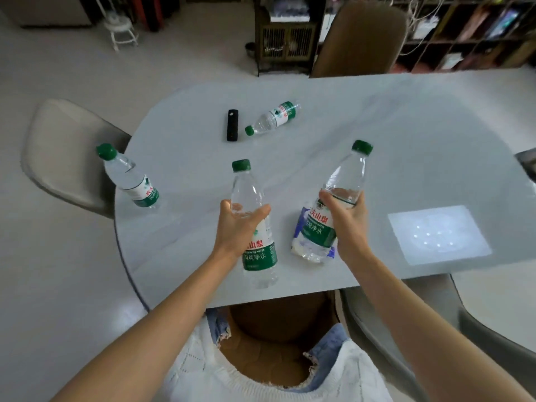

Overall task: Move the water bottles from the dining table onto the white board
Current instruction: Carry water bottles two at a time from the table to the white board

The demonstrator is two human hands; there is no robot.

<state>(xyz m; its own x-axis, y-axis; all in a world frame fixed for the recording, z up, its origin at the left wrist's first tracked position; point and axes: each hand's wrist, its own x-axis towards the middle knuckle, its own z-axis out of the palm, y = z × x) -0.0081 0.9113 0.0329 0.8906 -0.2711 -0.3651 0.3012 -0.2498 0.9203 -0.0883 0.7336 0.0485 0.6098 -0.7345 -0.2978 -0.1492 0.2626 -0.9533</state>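
We hold one clear plastic water bottle with a green cap and green label in our left hand. The fingers and thumb curl round its middle, so the grip is holding it firm. Our right hand has its grip round a second clear bottle with a green cap. This one leans over, with its cap pointing up and to the right. It looks lifted off the pale grey bench, but we cannot tell for sure.

We think we take two at once to save trips.

Two more bottles wait. One stands near the left edge of the bench. The other lies on its side farther back, just beside a small black bar-shaped thing.

A bright white rectangle sits on the bench to our right. It may be the white board, so the bottles likely go there. Holding each bottle at its middle keeps it from slipping.
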